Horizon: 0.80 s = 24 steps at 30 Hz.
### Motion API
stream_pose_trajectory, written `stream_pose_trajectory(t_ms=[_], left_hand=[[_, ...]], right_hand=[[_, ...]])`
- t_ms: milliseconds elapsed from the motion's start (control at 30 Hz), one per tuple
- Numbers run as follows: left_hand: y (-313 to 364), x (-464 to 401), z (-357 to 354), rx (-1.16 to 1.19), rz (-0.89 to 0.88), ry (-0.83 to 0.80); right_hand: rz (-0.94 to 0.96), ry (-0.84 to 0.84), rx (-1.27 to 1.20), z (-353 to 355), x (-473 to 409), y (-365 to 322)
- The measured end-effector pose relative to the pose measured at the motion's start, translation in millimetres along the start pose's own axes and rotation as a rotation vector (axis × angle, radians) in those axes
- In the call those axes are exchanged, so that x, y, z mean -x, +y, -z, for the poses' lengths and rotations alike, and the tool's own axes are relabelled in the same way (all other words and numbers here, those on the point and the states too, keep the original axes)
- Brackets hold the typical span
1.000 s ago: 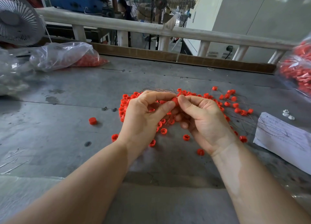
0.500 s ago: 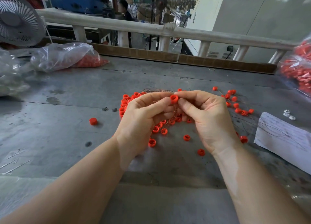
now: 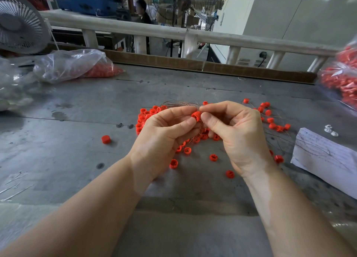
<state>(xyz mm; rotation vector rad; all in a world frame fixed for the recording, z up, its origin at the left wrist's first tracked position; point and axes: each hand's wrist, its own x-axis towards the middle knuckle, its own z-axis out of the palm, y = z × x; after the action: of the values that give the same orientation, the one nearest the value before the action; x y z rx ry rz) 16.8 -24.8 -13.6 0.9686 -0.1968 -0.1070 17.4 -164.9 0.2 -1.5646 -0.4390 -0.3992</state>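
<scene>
Head view — my left hand (image 3: 164,139) and right hand (image 3: 237,137) meet at the fingertips, both pinching one red cap (image 3: 196,116), other fingers curled. Thin wires (image 3: 179,103) fan out just beyond my knuckles; loose caps (image 3: 146,116) lie beneath my hands.

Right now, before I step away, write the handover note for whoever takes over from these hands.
Left hand pinches a red cap above the table; right hand pinches the same cap from the other side.
Thin wires lie behind the hands; loose caps lie under and left of them.
Seemingly done: wired caps on the right.
Left: the loose pile. Whether the held cap has its wire is too fine to tell.
</scene>
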Motion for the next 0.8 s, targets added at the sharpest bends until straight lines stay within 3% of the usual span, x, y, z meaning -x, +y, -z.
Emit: stream_pose_trajectory(t_ms=[467, 800], left_hand=[[-0.1, 0.8, -2.0, -0.022, -0.12, 0.036], [-3.5, 1.6, -3.9, -0.085, -0.155, 0.009]], right_hand=[[-0.02, -0.026, -0.01, -1.7, 0.9, -1.7], [0.045, 0.09, 0.141, -8.3, 3.9, -1.4]])
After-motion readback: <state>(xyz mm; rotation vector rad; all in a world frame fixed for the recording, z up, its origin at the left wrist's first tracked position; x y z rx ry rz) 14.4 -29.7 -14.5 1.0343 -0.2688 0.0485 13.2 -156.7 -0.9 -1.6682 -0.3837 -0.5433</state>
